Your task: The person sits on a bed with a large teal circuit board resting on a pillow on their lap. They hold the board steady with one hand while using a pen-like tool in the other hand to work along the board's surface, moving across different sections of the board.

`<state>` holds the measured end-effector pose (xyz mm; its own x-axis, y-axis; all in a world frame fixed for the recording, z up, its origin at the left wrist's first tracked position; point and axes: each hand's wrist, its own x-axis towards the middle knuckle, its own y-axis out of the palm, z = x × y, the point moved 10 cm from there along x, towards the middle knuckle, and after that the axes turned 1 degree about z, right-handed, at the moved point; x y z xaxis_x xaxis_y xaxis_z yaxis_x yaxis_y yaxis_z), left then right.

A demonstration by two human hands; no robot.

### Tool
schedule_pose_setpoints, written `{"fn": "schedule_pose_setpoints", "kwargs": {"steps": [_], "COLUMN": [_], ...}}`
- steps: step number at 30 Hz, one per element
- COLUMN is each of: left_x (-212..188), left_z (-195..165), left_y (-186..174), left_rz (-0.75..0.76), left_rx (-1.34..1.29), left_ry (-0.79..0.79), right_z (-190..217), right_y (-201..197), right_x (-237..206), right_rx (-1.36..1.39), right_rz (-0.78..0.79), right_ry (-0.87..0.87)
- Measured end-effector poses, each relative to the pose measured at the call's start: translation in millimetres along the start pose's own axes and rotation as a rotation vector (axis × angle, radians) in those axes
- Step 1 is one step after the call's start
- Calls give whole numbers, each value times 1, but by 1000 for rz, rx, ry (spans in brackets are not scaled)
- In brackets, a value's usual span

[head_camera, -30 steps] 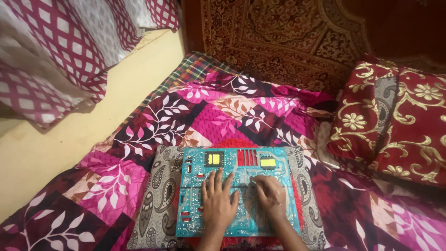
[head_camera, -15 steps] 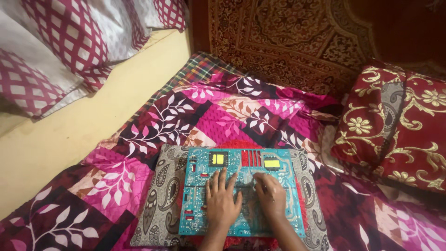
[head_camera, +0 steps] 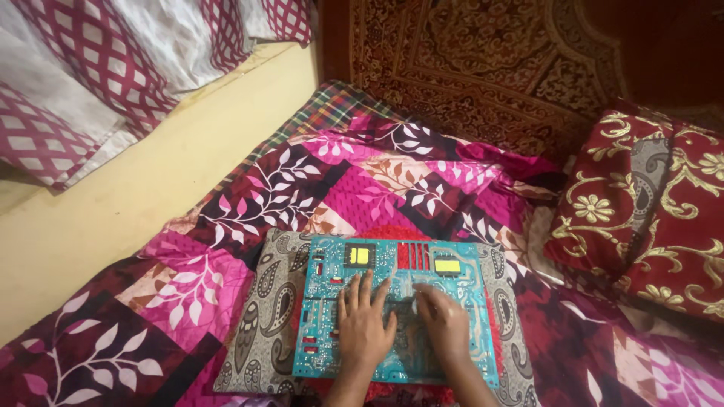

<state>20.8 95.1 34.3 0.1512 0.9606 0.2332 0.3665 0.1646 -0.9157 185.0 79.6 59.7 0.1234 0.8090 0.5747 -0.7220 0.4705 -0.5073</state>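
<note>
Head view, looking down on a teal circuit board (head_camera: 392,313) lying flat on a grey paisley cushion (head_camera: 265,316), itself on a pink and maroon leaf-print quilt (head_camera: 302,196). Left hand (head_camera: 364,325) spread flat on the board's middle, fingers open and fanned toward the far edge, palm down, gripping nothing. Right hand (head_camera: 445,322) just beside it on the board's right half, fingers partly curled and blurred (so cannot tell whether anything small is pinched under them). Two yellow-topped transformers (head_camera: 360,255) near the board's far edge, a red ribbed heat sink (head_camera: 412,255) between them, both clear of the hands.

Step in hand, as a judgement: feeling over or pressing at the board's centre, board steadied by the left palm. Next move likely calls for light fingertip pressure and keeping the board level on the soft cushion, which could let it tip.

No containers in sight, nothing holding anything else. Red and gold pillow (head_camera: 648,203) at the quilt's right edge, well apart; patterned curtain (head_camera: 98,75) at far left.
</note>
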Motion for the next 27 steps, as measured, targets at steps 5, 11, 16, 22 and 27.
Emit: {"fn": "schedule_pose_setpoints", "kwargs": {"steps": [5,11,16,22,27], "left_x": [-2,0,-1,-1,-1], "left_z": [-3,-4,-2,-2,0], "left_y": [-3,-4,0,0,2], "left_rz": [-72,-68,-10,-20,-15], "left_rx": [-9,-16,-9,-9,0], "left_ry": [26,21,0,4,7], "right_z": [-26,-31,-32,-51,-28], "right_y": [0,3,2,-4,-21], "right_x": [-18,-1,-8,-17,-2], "right_rx": [88,124,103,291,3], "right_rz": [63,175,221,66,21], "right_ry": [273,186,186,513,312]}}
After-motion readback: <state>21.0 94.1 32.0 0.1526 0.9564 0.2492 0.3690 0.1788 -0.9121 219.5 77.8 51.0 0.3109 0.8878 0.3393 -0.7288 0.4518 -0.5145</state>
